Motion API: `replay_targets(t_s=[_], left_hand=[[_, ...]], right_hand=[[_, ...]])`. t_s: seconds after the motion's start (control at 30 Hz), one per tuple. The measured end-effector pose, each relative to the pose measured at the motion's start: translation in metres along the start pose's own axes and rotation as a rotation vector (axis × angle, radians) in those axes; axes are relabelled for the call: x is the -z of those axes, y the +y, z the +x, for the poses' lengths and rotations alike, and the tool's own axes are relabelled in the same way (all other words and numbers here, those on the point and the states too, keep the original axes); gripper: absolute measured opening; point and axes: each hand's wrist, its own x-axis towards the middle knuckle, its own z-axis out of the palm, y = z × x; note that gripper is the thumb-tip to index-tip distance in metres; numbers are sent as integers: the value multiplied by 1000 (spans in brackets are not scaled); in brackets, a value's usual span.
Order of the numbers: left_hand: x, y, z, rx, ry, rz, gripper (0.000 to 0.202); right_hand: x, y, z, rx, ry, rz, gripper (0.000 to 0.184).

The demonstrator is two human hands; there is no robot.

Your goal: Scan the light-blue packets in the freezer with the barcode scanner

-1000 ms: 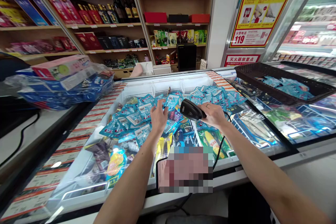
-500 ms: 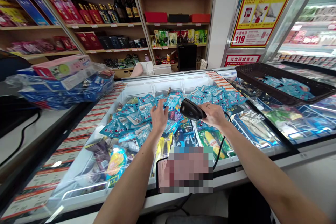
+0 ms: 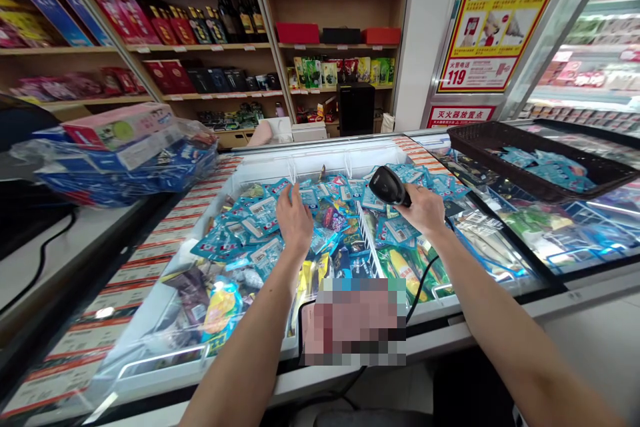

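Observation:
My right hand (image 3: 425, 208) is wrapped round the handle of a black corded barcode scanner (image 3: 390, 185), held over the far right part of an open chest freezer (image 3: 280, 163). My left hand (image 3: 295, 220) reaches down onto the heap of blue frozen snack packets (image 3: 250, 217) in the freezer's middle. Its fingers are bent over a packet, and I cannot see whether they grip it. The scanner's black cable (image 3: 420, 280) trails back toward me over the freezer's front edge.
A black tray (image 3: 505, 147) with more blue packets rests on the glass lid at the right. A plastic-wrapped bundle of boxes (image 3: 120, 153) sits on the counter at the left. Shelves of boxed goods fill the back wall. A blurred device lies at the freezer's front edge.
My right hand has lifted the scanner up and farther away, to the right. My left hand has slid a little left and forward over the packets.

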Motion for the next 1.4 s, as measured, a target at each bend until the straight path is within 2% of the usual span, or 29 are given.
replay_targets(t_s=[0.2,0.4,0.5,0.7,0.87,1.0,1.1,1.17,1.27,1.4], left_hand=[[-3,9,-7,-275,-206,68,28],[-8,9,-12,-231,-145,176,32],[-6,13,-11,-249,-139,163,34],[-1,22,-5,-413,-294,-5,35],[1,22,-4,-516,-391,-81,34],[3,25,-1,-511,-414,-112,33],[1,36,6,-473,-410,-127,32],[-5,47,14,-444,-402,-151,32],[-17,62,23,-429,-450,-187,32],[-30,68,23,-418,-527,-189,33]], right_hand=[[1,-3,-1,17,-22,14,29],[3,-3,1,17,-34,5,26],[2,-3,1,18,-38,11,27],[2,-3,0,31,-62,28,27],[5,-1,-1,47,-69,49,26],[6,1,-3,37,-38,78,25],[6,1,-5,36,-24,81,26],[6,0,-6,50,-29,85,26],[7,-1,-5,75,-45,92,26],[12,0,-3,87,-53,99,26]])
